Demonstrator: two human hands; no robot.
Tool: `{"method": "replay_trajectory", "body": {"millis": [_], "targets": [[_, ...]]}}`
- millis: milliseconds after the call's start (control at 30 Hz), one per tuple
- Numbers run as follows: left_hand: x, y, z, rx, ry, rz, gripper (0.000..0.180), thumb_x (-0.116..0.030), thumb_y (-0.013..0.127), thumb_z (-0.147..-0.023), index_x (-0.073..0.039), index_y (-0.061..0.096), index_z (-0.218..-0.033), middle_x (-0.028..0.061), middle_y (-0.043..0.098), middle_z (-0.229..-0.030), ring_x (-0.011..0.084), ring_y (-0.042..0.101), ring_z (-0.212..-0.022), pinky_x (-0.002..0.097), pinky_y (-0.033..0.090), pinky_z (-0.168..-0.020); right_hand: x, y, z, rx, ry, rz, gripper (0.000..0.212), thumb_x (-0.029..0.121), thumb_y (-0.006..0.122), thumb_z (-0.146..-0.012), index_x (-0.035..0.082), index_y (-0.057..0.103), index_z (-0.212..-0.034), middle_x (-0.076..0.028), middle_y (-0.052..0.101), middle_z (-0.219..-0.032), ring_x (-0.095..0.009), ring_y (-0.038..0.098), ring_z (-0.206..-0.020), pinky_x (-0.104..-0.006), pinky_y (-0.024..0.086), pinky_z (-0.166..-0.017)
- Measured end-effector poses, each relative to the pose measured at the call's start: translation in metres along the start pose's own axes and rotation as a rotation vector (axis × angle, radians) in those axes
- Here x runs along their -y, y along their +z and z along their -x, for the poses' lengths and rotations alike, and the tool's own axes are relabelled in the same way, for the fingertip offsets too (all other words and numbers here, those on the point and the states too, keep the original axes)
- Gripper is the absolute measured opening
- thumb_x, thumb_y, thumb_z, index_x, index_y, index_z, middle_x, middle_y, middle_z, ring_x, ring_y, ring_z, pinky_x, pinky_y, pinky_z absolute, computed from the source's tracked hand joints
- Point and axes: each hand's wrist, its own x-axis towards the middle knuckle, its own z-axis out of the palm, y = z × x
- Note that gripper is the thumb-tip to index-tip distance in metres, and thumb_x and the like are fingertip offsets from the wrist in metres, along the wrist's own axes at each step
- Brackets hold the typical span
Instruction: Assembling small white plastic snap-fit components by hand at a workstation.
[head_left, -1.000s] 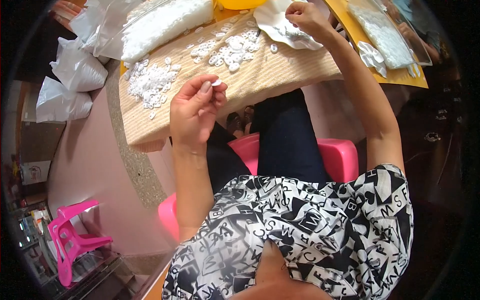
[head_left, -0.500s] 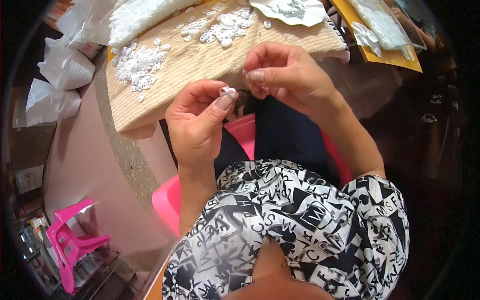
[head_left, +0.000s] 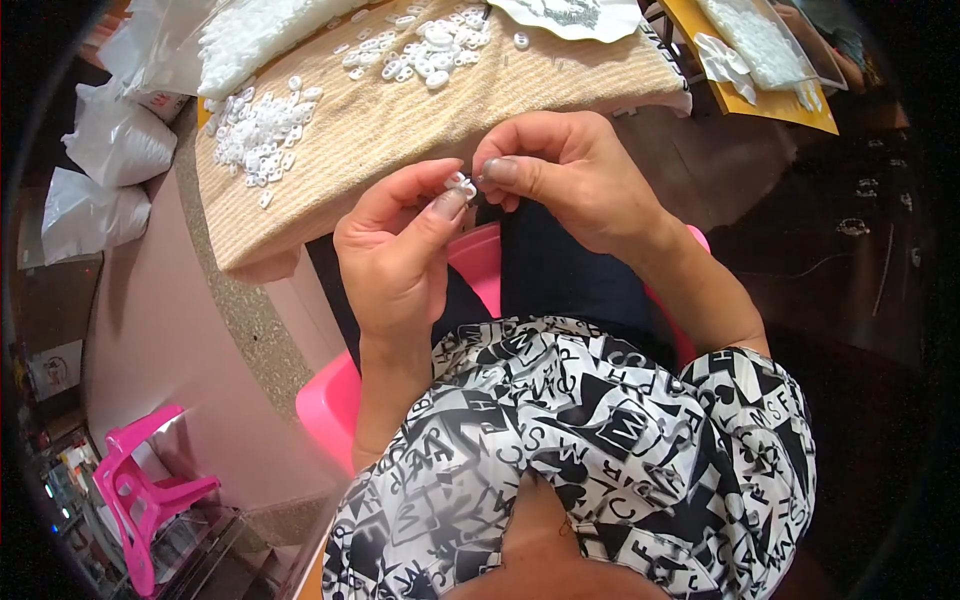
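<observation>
Between the thumb and forefinger of my left hand (head_left: 393, 250) is a small white plastic piece (head_left: 461, 186), held just beyond the table's near edge. My right hand (head_left: 580, 180) is pinched closed right beside it, fingertips almost touching the piece. Whatever the right fingertips hold is too small to make out. On the beige ribbed towel (head_left: 370, 125) lie two heaps of similar small white pieces: a left heap (head_left: 262, 132) and a middle heap (head_left: 432, 48). A white scalloped plate (head_left: 610, 22) with tiny grey bits lies at the far edge.
A clear bag of white pieces (head_left: 260, 40) lies at the back left. White plastic bags (head_left: 118, 137) stand left of the table. Another filled bag (head_left: 755, 42) rests on a yellow sheet (head_left: 800, 122) at right. A pink stool (head_left: 150, 492) stands lower left.
My right hand has come down and left, bringing its fingertips up to the white piece. My left hand stays nearly in place, still pinching it. The view has shifted slightly.
</observation>
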Motion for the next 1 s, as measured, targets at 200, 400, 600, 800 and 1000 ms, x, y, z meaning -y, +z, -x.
{"method": "replay_trajectory", "body": {"millis": [200, 400, 600, 800, 1000], "targets": [[0.003, -0.002, 0.0, 0.032, 0.008, -0.054, 0.023, 0.006, 0.057, -0.075, 0.008, 0.056, -0.098, 0.0114, 0.06, -0.086, 0.015, 0.058, -0.075, 0.0238, 0.048, -0.068, 0.001, 0.0, 0.001, -0.019, 0.02, 0.023, 0.014, 0.011, 0.058, -0.081, -0.003, 0.058, -0.085, -0.004, 0.056, -0.073, -0.009, 0.051, -0.067, -0.021, 0.042, -0.062], [0.002, 0.0, 0.001, 0.027, 0.013, -0.1, 0.022, 0.006, 0.058, -0.075, 0.008, 0.057, -0.097, 0.0103, 0.06, -0.085, 0.0137, 0.057, -0.074, 0.0227, 0.047, -0.067, 0.002, 0.001, 0.002, -0.015, 0.021, 0.039, 0.015, 0.011, 0.059, -0.08, -0.003, 0.058, -0.085, -0.002, 0.055, -0.072, -0.008, 0.05, -0.066, -0.0202, 0.042, -0.061], [0.001, 0.003, 0.002, -0.011, 0.017, -0.201, 0.02, 0.007, 0.059, -0.073, 0.008, 0.059, -0.093, 0.0069, 0.06, -0.082, 0.0086, 0.054, -0.07, 0.0177, 0.044, -0.063, -0.001, 0.003, 0.001, -0.071, -0.048, 0.174, 0.008, 0.005, 0.056, -0.078, -0.002, 0.059, -0.076, -0.002, 0.058, -0.063, -0.005, 0.051, -0.057, -0.0197, 0.043, -0.051], [0.003, 0.004, 0.004, -0.022, 0.125, -0.424, 0.016, 0.006, 0.061, -0.073, 0.005, 0.058, -0.088, 0.0039, 0.059, -0.079, 0.0068, 0.053, -0.068, 0.0173, 0.043, -0.06, 0.001, 0.005, 0.004, -0.121, -0.138, 0.51, 0.008, 0.006, 0.06, -0.072, -0.002, 0.058, -0.071, -0.008, 0.056, -0.058, -0.011, 0.052, -0.053, -0.0261, 0.042, -0.05], [0.007, 0.007, 0.005, -0.033, 0.201, -0.5, 0.014, 0.008, 0.06, -0.072, 0.003, 0.055, -0.085, 0.0025, 0.058, -0.075, 0.0054, 0.052, -0.067, 0.0173, 0.043, -0.06, -0.002, 0.007, 0.004, -0.143, -0.148, 0.6, 0.009, 0.006, 0.06, -0.071, -0.002, 0.058, -0.07, -0.013, 0.055, -0.057, -0.014, 0.053, -0.052, -0.0281, 0.041, -0.049]]}}
